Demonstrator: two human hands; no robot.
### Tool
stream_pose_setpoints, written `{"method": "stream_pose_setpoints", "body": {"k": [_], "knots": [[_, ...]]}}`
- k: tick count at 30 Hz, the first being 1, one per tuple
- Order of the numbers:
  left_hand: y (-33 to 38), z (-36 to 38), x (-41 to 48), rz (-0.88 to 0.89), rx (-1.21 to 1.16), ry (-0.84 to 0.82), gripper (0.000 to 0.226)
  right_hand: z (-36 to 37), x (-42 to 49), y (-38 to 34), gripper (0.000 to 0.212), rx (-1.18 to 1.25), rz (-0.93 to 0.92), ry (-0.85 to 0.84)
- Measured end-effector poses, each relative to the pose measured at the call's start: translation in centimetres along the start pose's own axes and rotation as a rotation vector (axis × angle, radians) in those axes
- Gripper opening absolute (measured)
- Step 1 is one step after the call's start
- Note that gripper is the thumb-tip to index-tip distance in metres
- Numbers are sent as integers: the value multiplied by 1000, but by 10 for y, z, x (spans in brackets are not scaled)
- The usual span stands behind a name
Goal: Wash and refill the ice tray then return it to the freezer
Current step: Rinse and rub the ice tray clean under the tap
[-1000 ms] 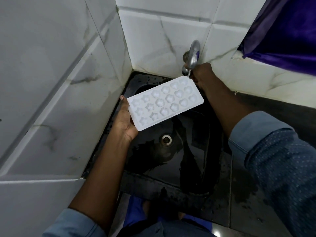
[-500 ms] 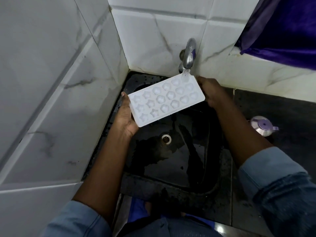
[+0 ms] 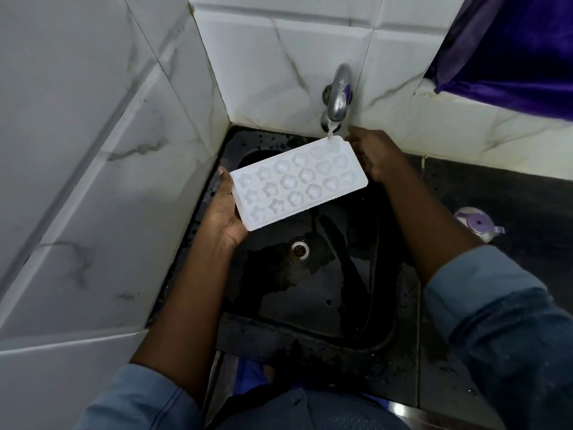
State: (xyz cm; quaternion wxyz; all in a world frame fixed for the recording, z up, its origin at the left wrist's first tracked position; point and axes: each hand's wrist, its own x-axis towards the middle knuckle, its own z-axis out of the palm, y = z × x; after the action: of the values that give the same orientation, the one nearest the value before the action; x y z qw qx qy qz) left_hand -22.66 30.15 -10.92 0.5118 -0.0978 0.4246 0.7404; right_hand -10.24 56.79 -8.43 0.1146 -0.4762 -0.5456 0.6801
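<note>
- Rinsing a white ice tray (image 3: pixel 299 184) under a thin stream from a wall tap (image 3: pixel 339 94), above a black sink (image 3: pixel 325 293).
- Best done by tilting the tray slightly and sliding it under the stream, to flush every mould, not only the far corner now wetted.
- Gripped at the near short end by the left hand (image 3: pixel 224 212), thumb along the rim, fingers beneath.
- Met at the far short end by the right hand (image 3: pixel 376 156); grasping or merely steadying, impossible to tell.
- Suspended between both hands, off the counter (image 3: pixel 511 193).
</note>
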Motion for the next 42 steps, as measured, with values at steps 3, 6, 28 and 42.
{"method": "stream_pose_setpoints", "body": {"k": [3, 6, 28, 42], "knots": [[-1, -3, -2, -13, -12, -3, 90, 9, 9, -20, 34, 16, 3, -13], [-2, -2, -4, -18, -13, 2, 90, 16, 12, -32, 22, 70, -25, -39], [-12, 42, 13, -37, 65, 62, 87, -35, -28, 19, 33, -95, -43, 146], [-21, 83, 18, 29, 295, 158, 30, -78, -50, 41, 17, 50, -210, 456]]}}
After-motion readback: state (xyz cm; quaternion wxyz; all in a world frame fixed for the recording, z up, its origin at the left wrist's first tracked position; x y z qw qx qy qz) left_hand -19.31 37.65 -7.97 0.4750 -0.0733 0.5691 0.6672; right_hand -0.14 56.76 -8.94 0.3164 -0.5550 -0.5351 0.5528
